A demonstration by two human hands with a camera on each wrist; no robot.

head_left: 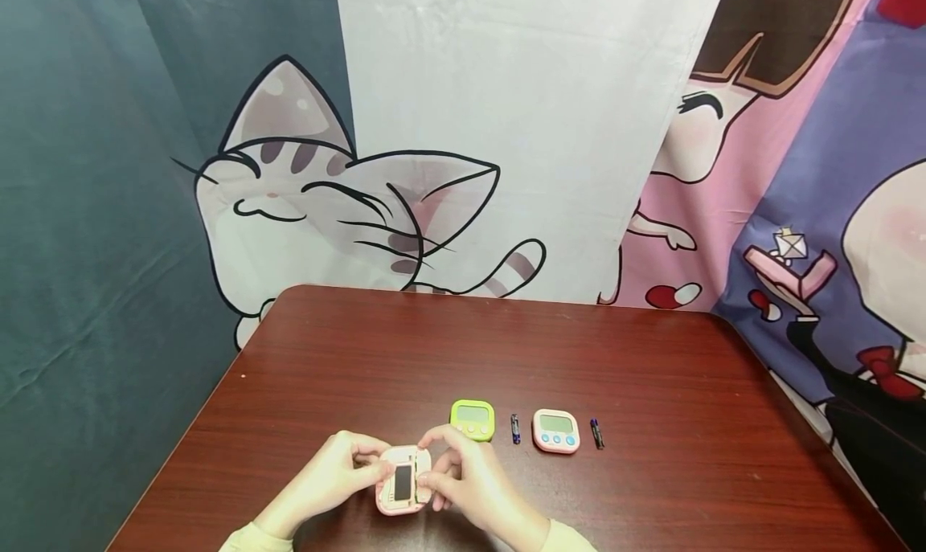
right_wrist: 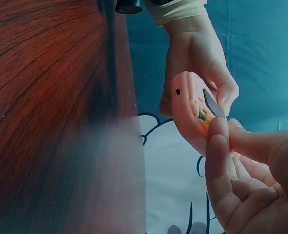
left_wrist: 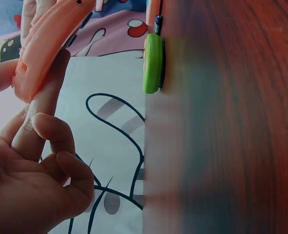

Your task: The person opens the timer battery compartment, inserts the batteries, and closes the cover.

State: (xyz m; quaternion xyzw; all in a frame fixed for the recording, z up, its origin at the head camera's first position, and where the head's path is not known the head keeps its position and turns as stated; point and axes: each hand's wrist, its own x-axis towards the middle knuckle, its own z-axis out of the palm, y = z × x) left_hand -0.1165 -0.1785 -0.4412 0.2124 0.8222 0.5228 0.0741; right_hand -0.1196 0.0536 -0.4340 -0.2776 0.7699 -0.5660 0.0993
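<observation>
Near the table's front, a pink digital timer (head_left: 387, 500) is held up with its back toward the head camera, a dark rectangle showing on it. My left hand (head_left: 334, 473) grips its left side between thumb and fingers. With thumb and fingertips, my right hand (head_left: 477, 484) pinches the pale battery cover (head_left: 424, 492) at the right edge, where a narrow gap shows. In the right wrist view, a bit of green shows inside the opening of the timer (right_wrist: 185, 109); the fingers hide most of the cover. The left wrist view shows the timer (left_wrist: 48, 41) edge-on.
Just beyond the right hand lies a green timer (head_left: 473, 415). To its right are a small battery (head_left: 515, 429), a pink-and-white timer (head_left: 555, 431) with blue buttons, and another battery (head_left: 596, 434). A printed cloth (head_left: 521, 94) hangs behind the brown table (head_left: 651, 359).
</observation>
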